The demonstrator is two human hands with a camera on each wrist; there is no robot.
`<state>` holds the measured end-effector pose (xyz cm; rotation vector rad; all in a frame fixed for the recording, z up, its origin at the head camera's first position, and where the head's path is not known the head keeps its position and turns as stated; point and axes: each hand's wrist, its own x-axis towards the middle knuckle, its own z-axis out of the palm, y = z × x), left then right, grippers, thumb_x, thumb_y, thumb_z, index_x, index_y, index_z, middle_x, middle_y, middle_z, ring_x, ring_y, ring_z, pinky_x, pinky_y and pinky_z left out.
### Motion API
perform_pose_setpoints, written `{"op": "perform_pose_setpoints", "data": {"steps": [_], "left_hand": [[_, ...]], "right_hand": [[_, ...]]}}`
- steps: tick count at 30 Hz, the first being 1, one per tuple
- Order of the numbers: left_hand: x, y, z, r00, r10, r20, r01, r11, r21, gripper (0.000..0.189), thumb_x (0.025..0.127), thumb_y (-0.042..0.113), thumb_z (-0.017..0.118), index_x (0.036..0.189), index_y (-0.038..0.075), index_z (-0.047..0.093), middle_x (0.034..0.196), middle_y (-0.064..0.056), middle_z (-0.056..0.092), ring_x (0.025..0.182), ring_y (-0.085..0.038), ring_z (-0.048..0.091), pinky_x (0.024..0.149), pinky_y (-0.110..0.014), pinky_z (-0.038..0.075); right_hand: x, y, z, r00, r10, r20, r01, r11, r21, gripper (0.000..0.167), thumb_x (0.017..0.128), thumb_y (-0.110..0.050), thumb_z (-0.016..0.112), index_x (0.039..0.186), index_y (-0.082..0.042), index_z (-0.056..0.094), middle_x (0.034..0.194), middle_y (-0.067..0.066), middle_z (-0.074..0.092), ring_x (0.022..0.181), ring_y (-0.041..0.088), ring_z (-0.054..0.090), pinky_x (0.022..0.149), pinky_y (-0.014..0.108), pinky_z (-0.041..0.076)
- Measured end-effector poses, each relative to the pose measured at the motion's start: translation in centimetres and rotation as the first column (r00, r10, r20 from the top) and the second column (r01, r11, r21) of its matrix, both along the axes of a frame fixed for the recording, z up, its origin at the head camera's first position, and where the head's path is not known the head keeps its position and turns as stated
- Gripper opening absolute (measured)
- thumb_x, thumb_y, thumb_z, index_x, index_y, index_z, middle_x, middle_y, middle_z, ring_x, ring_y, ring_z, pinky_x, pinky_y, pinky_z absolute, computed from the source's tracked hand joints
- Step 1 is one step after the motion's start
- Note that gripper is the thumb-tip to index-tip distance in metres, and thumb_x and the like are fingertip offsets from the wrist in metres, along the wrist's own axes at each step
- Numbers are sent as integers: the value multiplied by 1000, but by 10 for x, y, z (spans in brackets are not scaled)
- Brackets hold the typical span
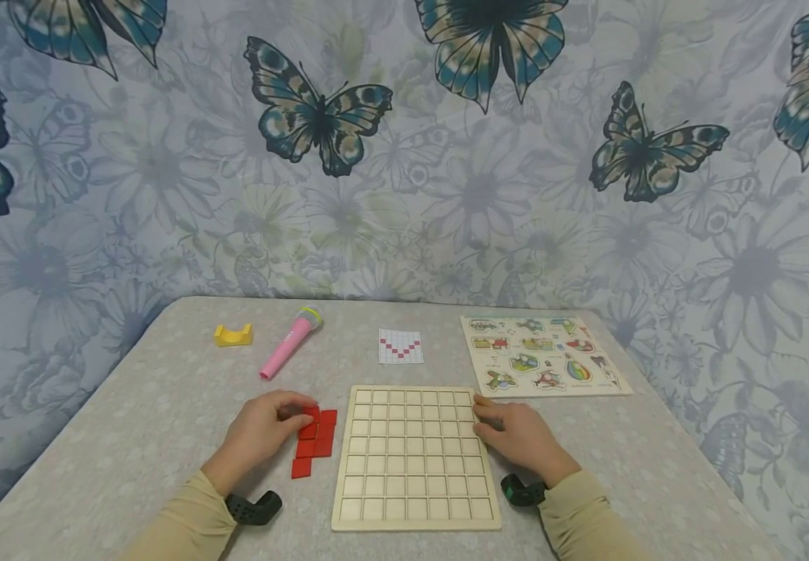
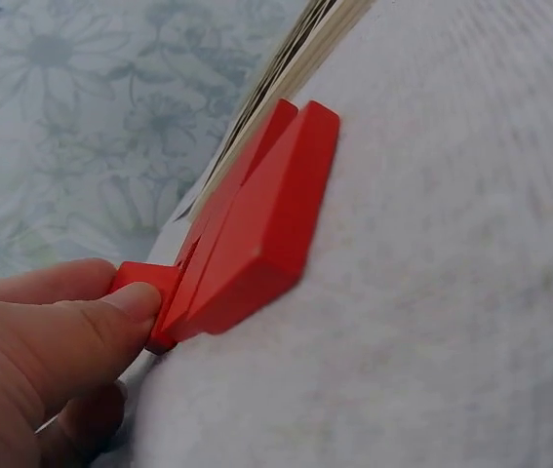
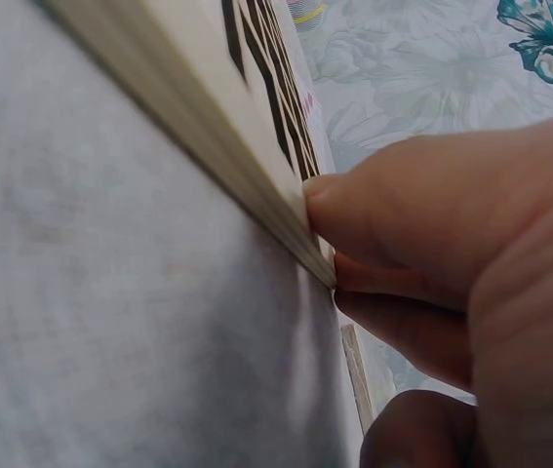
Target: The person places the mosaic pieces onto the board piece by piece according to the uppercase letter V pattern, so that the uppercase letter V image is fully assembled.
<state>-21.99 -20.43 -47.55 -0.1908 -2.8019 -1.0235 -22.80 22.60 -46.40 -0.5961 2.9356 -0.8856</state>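
Note:
Several red square tiles [image 1: 323,441] lie side by side on the table, left of a pale wooden grid board [image 1: 415,460]. My left hand [image 1: 262,430] is at the far end of these tiles. In the left wrist view, its thumb and a finger pinch one red tile [image 2: 145,276] beside the others. My right hand [image 1: 520,436] is at the board's right edge near the far corner. The right wrist view shows its thumb [image 3: 330,200] on the board's edge, with the fingers against the side. All the board's squares are bare.
A small grid card [image 1: 400,346] with a pink V-shaped pattern lies beyond the board. A pink toy microphone [image 1: 287,351] and a yellow stand [image 1: 233,336] are at the back left. At the back right lies a picture puzzle board [image 1: 541,357].

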Motion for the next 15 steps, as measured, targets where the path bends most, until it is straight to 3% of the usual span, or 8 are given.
{"op": "perform_pose_setpoints", "data": {"steps": [5, 10, 15], "left_hand": [[1, 0, 1, 999, 42, -7, -42, 998, 43, 19, 92, 20, 78, 111, 23, 80, 105, 6, 77, 91, -13, 67, 79, -33, 54], [4, 5, 4, 997, 80, -24, -75, 983, 166, 17, 93, 20, 77, 110, 25, 81, 97, 8, 78, 85, -12, 68, 69, -27, 52], [15, 30, 19, 1000, 29, 4, -29, 962, 270, 14, 92, 24, 80, 105, 27, 81, 92, 9, 78, 83, -11, 68, 68, -25, 53]], "right_hand": [[0, 0, 0, 1000, 3, 3, -3, 1000, -9, 41, 98, -26, 71, 136, -10, 67, 150, 1, 57, 42, 7, 16, 44, 24, 27], [0, 0, 0, 1000, 1, -2, -1, 1000, -4, 41, 98, -26, 71, 136, -10, 67, 150, 1, 57, 42, 7, 16, 43, 24, 26], [-1, 0, -2, 1000, -7, -7, 7, 1000, 11, 41, 98, -27, 71, 135, -10, 67, 149, 1, 57, 44, 7, 15, 46, 24, 24]]}}
